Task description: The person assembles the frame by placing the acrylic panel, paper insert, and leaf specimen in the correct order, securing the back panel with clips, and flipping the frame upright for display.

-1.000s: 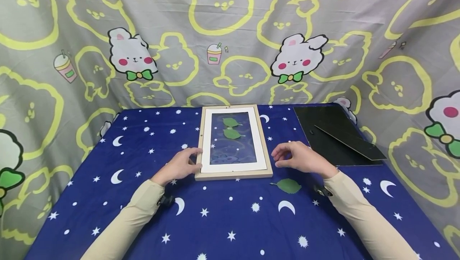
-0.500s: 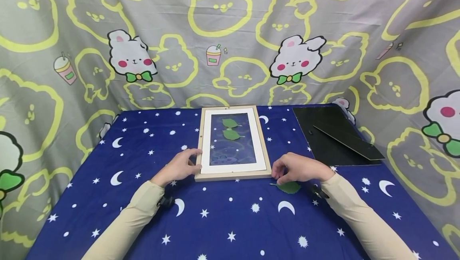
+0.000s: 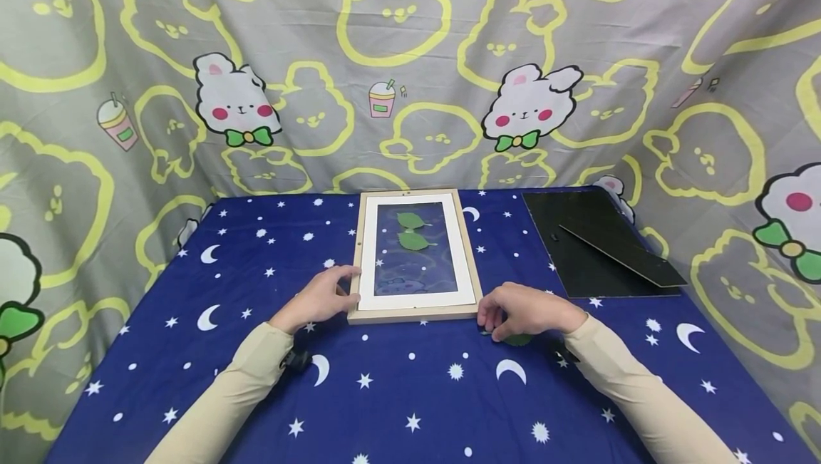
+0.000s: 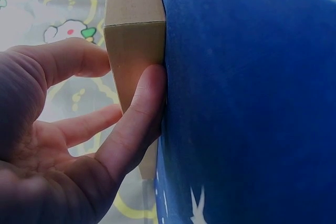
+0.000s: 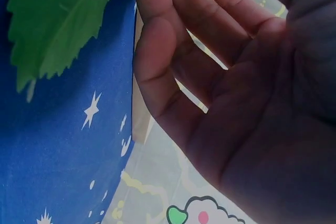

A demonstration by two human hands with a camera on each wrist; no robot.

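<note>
A: Near stuff first. Arms?
B: Two, pale sleeves [image 3: 231, 385], both stretching forward over the tabletop [image 3: 410, 385].
A: Hands?
B: Right hand [image 3: 522, 309] is arching over one loose leaf [image 3: 518, 341], just beside the near right corner of the wooden frame [image 3: 417, 316]. Thumb and index are sitting close together; can't tell if they're pinching it. Left hand [image 3: 319, 297] is resting spread, thumb and fingers against the frame's left side.
A: Leaf count?
B: Three. Two green leaves [image 3: 413, 241] are lying inside one white mat [image 3: 417, 301], toward the far end.
A: Further back?
B: One black board [image 3: 580, 271] is lying right, one flap [image 3: 641, 264] slanting across it. One printed curtain [image 3: 436, 79] is hanging behind.
</note>
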